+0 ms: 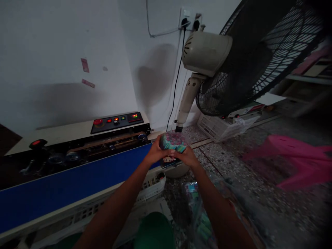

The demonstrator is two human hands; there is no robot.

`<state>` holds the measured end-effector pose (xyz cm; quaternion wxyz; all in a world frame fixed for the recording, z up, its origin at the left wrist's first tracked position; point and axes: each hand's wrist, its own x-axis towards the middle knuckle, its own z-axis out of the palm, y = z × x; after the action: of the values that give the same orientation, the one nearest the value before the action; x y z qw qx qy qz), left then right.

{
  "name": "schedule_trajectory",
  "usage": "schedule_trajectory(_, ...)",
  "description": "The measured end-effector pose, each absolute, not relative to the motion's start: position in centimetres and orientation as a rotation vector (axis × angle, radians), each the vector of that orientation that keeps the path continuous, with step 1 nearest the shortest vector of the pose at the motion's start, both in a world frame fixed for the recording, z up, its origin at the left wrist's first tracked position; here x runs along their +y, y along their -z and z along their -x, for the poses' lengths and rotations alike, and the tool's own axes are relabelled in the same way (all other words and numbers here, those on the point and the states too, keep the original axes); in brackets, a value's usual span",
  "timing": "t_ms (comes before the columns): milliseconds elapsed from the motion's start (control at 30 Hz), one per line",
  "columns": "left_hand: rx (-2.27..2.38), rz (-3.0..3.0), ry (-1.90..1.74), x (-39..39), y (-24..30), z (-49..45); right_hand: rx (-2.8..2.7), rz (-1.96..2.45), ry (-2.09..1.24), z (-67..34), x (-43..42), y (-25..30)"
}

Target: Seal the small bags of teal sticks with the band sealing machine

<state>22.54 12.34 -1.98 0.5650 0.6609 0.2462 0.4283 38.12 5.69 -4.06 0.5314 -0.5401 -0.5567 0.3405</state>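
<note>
Between both hands I hold a clear plastic packet (174,140) with pink and teal contents; what the pieces are is too small to tell. My left hand (156,151) grips its left side, with the thumb across the front. On the other side, my right hand (188,156) is closed on the packet's lower right edge. The packet is just past the right end of a blue conveyor belt (103,169) on a sealing machine. Below it shows a dark item with a small printed figure (169,159).
A control panel (116,122) with lit buttons tops the machine. A large floor fan (207,53) leans in from the right. A white crate (220,128) and a pink plastic stool (287,159) are on the speckled floor. Bagged goods (203,221) and a green round object (155,231) lie nearer.
</note>
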Motion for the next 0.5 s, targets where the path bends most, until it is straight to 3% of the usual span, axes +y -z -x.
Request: schedule_trajectory(500,0.569,-1.400,-0.907,11.4,0.1,-20.1,-1.288,1.314,-0.788,-36.2,5.5,2.2)
